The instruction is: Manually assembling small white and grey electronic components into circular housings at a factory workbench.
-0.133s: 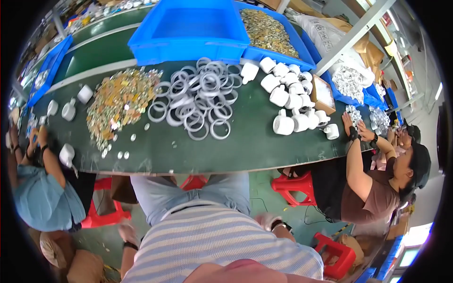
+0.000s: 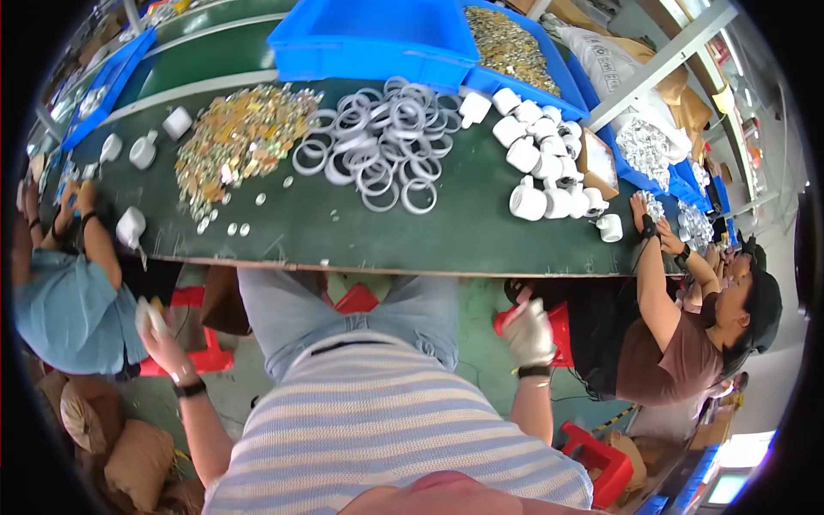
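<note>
Both my hands are off the table, raised beside my lap with nothing seen in them. My left hand (image 2: pixel 160 336) is at the lower left, near the person in the blue top, its fingers stretched upward with white covering on them. My right hand (image 2: pixel 527 333), in a white glove, is beside a red stool at the right; its fingers look loosely apart, though slightly blurred. On the green table (image 2: pixel 343 245) ahead lie a heap of grey-white plastic rings (image 2: pixel 390 142), a pile of small shiny yellowish and silver pieces (image 2: pixel 245 142) and a group of white lamp-like housings (image 2: pixel 536 154).
A large blue bin (image 2: pixel 373 47) stands behind the rings, with another blue bin of small pieces (image 2: pixel 515 51) beside it. A co-worker in brown (image 2: pixel 669 360) handles clear parts at the right; one in blue (image 2: pixel 73 300) works at the left. Red stools (image 2: pixel 605 468) stand on the floor.
Both my hands have risen from beside my body, up and outward toward the table's front edge. The table appears higher in the picture and shifted slightly right.
</note>
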Action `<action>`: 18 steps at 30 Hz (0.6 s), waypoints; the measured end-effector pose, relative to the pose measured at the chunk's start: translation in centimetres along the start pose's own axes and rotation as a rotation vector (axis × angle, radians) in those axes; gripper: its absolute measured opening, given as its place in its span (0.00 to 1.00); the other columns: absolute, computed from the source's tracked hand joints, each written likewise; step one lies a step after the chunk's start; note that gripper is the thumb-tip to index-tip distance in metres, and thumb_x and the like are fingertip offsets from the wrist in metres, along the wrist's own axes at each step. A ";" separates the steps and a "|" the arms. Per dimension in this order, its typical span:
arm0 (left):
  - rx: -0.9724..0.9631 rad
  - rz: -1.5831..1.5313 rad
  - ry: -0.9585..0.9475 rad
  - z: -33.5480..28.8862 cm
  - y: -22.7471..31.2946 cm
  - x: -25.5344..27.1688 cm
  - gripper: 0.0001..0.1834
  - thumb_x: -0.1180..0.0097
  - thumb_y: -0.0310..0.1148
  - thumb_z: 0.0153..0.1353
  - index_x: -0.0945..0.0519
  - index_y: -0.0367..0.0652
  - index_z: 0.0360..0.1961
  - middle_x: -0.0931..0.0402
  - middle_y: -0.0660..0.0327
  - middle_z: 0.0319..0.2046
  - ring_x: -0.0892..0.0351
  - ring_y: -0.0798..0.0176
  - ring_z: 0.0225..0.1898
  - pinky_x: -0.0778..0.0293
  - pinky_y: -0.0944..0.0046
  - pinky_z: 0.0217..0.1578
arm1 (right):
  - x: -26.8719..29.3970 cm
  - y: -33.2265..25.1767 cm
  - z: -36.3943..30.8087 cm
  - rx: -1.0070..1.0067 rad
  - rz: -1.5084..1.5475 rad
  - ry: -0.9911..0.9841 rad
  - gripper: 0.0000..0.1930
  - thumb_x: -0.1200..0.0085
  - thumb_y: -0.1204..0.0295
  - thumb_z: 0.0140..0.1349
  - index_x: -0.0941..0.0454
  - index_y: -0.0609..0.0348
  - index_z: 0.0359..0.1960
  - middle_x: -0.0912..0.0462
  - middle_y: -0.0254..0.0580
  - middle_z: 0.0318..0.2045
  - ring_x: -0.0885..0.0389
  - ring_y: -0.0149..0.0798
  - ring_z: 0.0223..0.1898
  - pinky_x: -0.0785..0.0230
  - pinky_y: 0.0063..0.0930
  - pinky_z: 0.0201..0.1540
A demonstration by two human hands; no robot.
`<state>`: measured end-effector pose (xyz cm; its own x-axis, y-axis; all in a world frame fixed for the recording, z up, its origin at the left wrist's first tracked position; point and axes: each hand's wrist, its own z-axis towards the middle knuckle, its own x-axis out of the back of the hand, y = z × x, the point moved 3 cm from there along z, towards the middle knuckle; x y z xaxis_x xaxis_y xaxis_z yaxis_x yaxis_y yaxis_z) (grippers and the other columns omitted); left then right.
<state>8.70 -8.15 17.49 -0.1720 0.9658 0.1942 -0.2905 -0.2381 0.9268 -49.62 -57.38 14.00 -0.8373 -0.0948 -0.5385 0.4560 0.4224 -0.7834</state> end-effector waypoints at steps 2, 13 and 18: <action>-0.306 -0.233 -0.039 1.9 9.5 -3.4 0.20 0.45 0.31 0.77 0.26 0.34 0.66 0.20 0.51 0.59 0.18 0.61 0.54 0.22 0.64 0.55 | -8.1 -6.6 0.4 0.112 0.006 -0.339 0.07 0.47 0.66 0.71 0.21 0.51 0.35 0.23 0.34 0.27 0.24 0.38 0.34 0.31 0.37 0.44; -0.613 -0.254 -0.872 -6.6 25.9 -24.0 0.18 0.34 0.30 0.67 0.16 0.44 0.57 0.14 0.55 0.52 0.12 0.60 0.50 0.19 0.61 0.52 | -21.5 -6.7 8.1 1.109 -1.836 0.389 0.29 0.26 0.59 0.54 0.19 0.58 0.56 0.16 0.54 0.46 0.19 0.55 0.51 0.25 0.48 0.55; -0.762 -0.098 -1.177 -11.9 24.3 -24.1 0.28 0.31 0.33 0.61 0.19 0.53 0.64 0.23 0.52 0.62 0.24 0.46 0.63 0.26 0.50 0.63 | -25.4 -4.7 2.2 0.652 -1.085 0.001 0.28 0.36 0.67 0.65 0.27 0.65 0.64 0.17 0.42 0.49 0.16 0.41 0.42 0.22 0.36 0.45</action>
<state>-5.41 -38.42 31.48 0.6461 0.4104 0.6435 -0.7528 0.2038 0.6259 -29.84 -58.98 30.63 -0.8728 -0.1122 0.4750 -0.4002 -0.3928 -0.8280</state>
